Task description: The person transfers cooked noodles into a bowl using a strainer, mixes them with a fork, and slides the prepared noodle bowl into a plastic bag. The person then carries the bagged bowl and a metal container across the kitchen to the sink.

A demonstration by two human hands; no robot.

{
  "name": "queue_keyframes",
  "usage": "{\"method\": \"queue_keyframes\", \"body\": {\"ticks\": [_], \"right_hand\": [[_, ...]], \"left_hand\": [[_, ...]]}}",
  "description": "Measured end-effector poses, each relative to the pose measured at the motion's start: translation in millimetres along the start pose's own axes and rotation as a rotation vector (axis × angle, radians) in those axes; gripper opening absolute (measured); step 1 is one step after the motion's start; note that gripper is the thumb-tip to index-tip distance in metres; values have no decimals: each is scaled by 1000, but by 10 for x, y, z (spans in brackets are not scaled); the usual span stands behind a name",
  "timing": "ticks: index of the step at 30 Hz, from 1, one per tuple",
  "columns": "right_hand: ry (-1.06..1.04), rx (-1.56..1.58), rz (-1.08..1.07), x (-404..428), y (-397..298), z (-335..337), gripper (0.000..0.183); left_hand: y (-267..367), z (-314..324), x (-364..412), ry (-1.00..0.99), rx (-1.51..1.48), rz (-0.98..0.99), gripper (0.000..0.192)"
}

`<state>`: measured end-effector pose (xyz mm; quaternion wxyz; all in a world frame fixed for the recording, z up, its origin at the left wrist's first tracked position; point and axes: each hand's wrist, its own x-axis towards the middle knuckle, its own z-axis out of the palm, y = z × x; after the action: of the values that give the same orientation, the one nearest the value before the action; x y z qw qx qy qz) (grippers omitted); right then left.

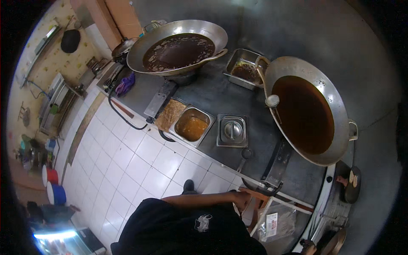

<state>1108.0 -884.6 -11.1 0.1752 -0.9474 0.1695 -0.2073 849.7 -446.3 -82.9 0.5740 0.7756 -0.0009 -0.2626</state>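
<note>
My left hand [243, 200] is in front of the counter's front edge, beside a brown wooden frame [255, 193]. Its fingers look curled, but whether they grip anything is unclear. At the bottom right, my right hand [308, 247] is partly cut off beside the metal edge at the counter's end; its grip is hidden. A small ladle [247, 154] lies on the counter above my left hand. Near it are a lidded steel container [232, 130] and an open steel container of orange-brown food [192, 127]. A large wok of dark brown liquid [302, 114] has a strainer [272, 101] at its rim.
Another wok of dark liquid [178, 52] stands at the counter's back left, near a steel tray [244, 68] with brown residue. A purple cloth [125, 84] lies by a black hose [119, 113]. A clear plastic bag [280, 221] is below the counter. White tiles [140, 165] cover the floor.
</note>
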Motion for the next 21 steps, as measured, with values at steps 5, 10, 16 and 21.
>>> {"method": "queue_keyframes", "body": {"ticks": [5,10,16,21], "right_hand": [[-137,-122,46,-1228,90,-24,46],[-296,-177,18,-2160,-128,192,47],[-382,-202,9,-2639,-476,283,47],[-173,-473,-19,-2583,-232,506,39]], "left_hand": [[-472,-71,-597,257,108,208,30],[-408,-298,-1465,275,-167,-13,39],[-868,-373,-2284,809,-205,113,9],[-1286,-580,-2715,814,-634,94,16]]}}
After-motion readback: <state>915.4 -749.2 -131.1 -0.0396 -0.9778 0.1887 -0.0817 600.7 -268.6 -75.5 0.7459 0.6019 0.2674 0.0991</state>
